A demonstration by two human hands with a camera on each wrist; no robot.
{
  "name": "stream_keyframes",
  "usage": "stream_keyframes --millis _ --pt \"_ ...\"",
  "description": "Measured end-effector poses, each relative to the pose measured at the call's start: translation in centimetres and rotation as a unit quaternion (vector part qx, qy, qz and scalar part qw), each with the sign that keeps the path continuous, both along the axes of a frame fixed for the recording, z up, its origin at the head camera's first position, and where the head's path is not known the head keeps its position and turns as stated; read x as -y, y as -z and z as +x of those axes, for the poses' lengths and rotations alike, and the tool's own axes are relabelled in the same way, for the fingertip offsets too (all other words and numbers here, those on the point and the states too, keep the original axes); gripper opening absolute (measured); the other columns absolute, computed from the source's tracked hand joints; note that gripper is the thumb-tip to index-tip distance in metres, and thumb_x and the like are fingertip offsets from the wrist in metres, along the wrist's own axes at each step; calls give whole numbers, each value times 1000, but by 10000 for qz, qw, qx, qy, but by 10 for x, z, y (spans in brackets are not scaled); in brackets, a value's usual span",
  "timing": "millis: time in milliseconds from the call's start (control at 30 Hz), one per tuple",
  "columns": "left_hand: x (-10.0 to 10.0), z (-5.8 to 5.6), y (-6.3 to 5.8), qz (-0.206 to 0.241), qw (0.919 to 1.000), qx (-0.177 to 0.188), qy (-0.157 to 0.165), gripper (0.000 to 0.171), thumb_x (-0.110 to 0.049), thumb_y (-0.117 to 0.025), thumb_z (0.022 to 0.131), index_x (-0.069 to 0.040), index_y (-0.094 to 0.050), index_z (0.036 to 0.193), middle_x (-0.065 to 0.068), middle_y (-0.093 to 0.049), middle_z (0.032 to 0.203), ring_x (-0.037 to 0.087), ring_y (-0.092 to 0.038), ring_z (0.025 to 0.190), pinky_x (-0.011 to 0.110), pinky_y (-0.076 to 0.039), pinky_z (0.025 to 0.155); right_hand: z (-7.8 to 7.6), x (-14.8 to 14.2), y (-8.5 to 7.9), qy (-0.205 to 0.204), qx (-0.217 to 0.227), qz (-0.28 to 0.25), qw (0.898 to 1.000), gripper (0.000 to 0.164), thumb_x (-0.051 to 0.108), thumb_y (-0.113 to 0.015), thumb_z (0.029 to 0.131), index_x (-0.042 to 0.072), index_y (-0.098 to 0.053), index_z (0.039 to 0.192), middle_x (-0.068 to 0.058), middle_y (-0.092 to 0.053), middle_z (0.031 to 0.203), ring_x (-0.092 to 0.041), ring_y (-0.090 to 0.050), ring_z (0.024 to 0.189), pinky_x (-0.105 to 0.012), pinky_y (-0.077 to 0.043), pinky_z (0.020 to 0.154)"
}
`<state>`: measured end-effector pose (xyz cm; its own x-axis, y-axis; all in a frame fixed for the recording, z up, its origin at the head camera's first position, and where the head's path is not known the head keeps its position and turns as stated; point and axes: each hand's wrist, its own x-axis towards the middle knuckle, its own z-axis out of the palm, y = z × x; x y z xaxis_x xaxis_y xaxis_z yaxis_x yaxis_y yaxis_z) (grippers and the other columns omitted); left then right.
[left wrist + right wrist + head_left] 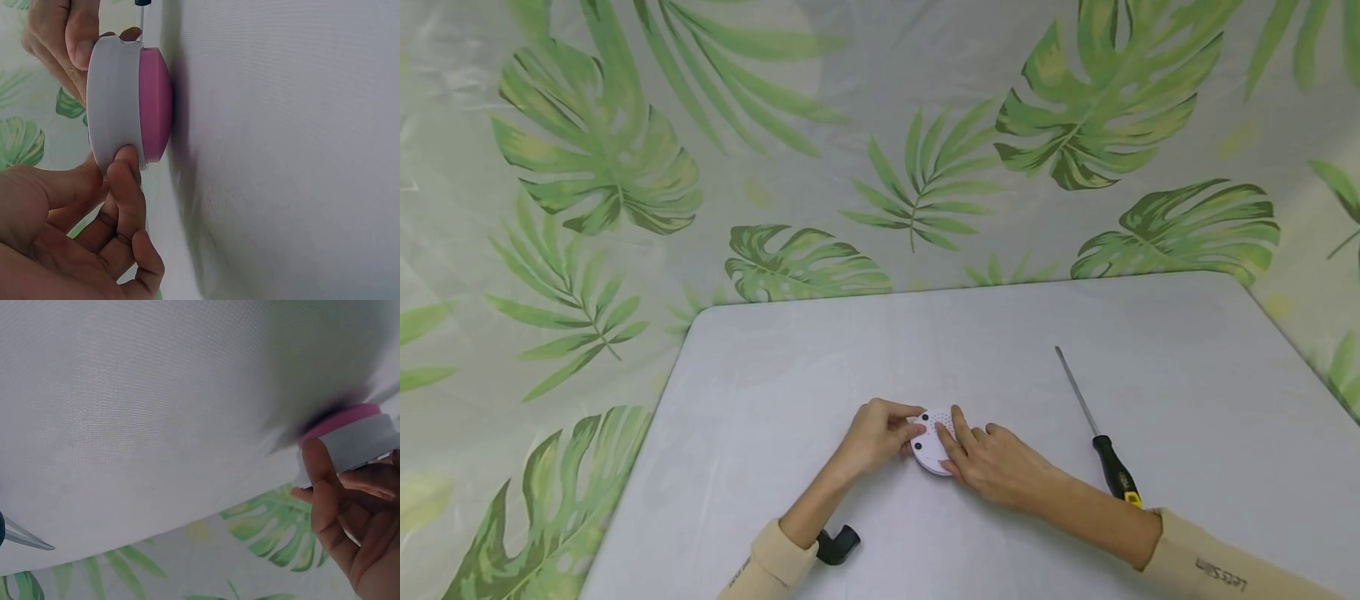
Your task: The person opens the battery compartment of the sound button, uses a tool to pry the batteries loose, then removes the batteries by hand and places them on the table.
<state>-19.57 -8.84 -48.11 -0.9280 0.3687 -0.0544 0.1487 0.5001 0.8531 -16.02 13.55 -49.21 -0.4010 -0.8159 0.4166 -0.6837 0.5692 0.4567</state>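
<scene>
A round white device (931,458) is held between both hands just over the table, its back turned up. That back shows small perforations and dark round spots near the rim. In the left wrist view its pink domed side (155,105) faces the table surface; whether it touches cannot be told. My left hand (877,437) pinches the white rim from the left with thumb and fingers. From the right, my right hand (996,463) grips the device, with fingertips on the perforated back and the thumb at the near edge. The right wrist view shows a finger against the white side (353,447).
To the right of my right hand lies a screwdriver (1112,467) with a black and yellow handle, its tip pointing away. A bent black object (840,546) sits beside my left sleeve, partly covered by it. Leaf-patterned cloth (925,183) rises behind the white table (805,350).
</scene>
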Motion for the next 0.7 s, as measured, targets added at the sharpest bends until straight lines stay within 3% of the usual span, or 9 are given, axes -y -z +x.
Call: stream_keyframes --millis 167,300,500,700 --pt "1 -1 2 -29 10000 13 -19 29 -6 -76 92 5 -74 119 15 -77 81 15 -66 63 17 -45 54 -5 0 2 -246 -45 -413 9988 69 29 -12 114 7 -77 116 -21 -76 109 -14 -67 60 -25 -47 52" --pt "2 -1 3 -34 10000 62 -19 29 -7 -76 93 4 -74 119 16 -78 85 13 -66 65 17 -46 56 -9 -1 2 -360 193 -530 9978 68 33 -14 115 9 -78 117 -20 -77 108 -15 -69 60 -26 -50 52" --pt "4 -1 5 145 9995 266 -24 30 -9 -75 94 4 -73 121 16 -78 84 16 -69 65 17 -47 55 -12 -5 2 -356 532 -720 9954 66 38 -18 115 12 -78 117 -19 -78 110 -16 -69 61 -27 -52 52" --pt "6 -1 5 279 9988 409 -21 32 -9 -75 94 5 -72 122 16 -77 80 18 -70 63 17 -49 55 -11 -7 3 -479 554 -929 9930 62 36 -21 115 12 -78 113 -14 -78 115 -15 -70 63 -24 -48 50"
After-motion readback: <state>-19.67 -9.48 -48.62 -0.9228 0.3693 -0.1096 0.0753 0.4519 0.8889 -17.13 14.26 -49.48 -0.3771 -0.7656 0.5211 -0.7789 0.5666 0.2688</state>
